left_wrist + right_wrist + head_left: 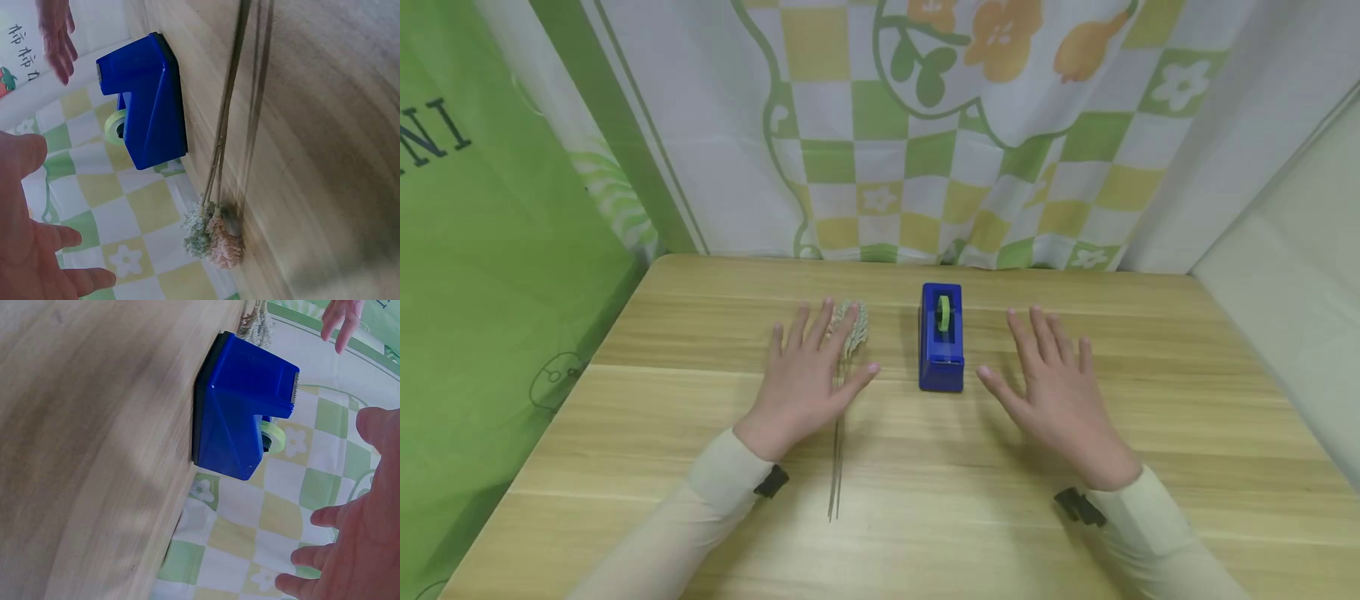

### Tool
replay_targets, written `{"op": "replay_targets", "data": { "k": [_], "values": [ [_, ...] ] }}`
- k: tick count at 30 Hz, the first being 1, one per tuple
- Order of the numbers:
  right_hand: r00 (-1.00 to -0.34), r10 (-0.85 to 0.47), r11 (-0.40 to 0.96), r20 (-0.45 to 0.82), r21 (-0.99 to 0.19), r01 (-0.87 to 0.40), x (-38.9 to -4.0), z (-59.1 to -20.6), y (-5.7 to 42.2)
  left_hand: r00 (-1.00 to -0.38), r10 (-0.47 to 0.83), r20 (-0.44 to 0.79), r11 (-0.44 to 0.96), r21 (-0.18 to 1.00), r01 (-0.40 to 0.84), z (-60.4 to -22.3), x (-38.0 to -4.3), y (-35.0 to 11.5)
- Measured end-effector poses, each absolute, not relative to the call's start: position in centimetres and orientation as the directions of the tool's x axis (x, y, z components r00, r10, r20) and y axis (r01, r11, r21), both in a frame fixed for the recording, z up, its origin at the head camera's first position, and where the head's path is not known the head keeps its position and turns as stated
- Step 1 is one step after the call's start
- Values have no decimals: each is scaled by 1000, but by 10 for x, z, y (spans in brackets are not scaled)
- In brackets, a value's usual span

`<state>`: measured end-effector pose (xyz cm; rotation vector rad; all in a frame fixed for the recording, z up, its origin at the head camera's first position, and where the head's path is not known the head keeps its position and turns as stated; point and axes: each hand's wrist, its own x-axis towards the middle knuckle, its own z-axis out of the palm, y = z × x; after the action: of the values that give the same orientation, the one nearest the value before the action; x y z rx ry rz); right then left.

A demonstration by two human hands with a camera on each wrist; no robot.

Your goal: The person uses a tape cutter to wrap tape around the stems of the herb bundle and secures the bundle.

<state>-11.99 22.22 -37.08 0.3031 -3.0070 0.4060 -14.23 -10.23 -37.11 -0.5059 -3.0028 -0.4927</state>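
My left hand point(801, 379) hovers over the table with fingers spread, above the artificial flower stems and partly covering their heads in the head view. The flowers point(215, 240) have pale green and pinkish heads on thin stems point(229, 94) and lie on the wood. A blue tape dispenser point(942, 337) with a small yellow-green tape roll point(944, 313) stands between the hands. To its right my right hand point(1060, 400) is held with fingers spread, apart from the dispenser. The dispenser's serrated cutter point(295, 387) shows in the right wrist view. Neither hand holds anything.
The wooden table point(925, 517) runs back to a checked floral curtain point(925, 167). Green fabric point(490, 292) hangs at the left, and a pale panel point(1300, 250) stands at the right. Each wrist wears a dark strap piece point(1078, 507).
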Motion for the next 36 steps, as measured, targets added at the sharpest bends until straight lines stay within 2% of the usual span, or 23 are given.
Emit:
{"op": "replay_targets", "data": {
  "k": [8,15,20,26,36],
  "values": [
    [-968,-205,910,142,-336,-242,-123,-368,219,-923,356,146,784,492,379,-370,-147,-101],
    [-963,-188,812,192,-522,-262,-133,-363,210,-897,365,248,603,671,431,-367,-160,-88],
    [-976,-169,728,135,-651,-216,-147,-362,201,-897,347,273,484,768,421,-375,-179,-74],
    [-984,-174,646,31,-751,-137,-168,-371,195,-916,341,209,446,823,353,-392,-201,-53],
    [-975,-208,650,-75,-755,-80,-180,-376,185,-907,392,154,433,839,330,-400,-221,-23]
  ]
}}
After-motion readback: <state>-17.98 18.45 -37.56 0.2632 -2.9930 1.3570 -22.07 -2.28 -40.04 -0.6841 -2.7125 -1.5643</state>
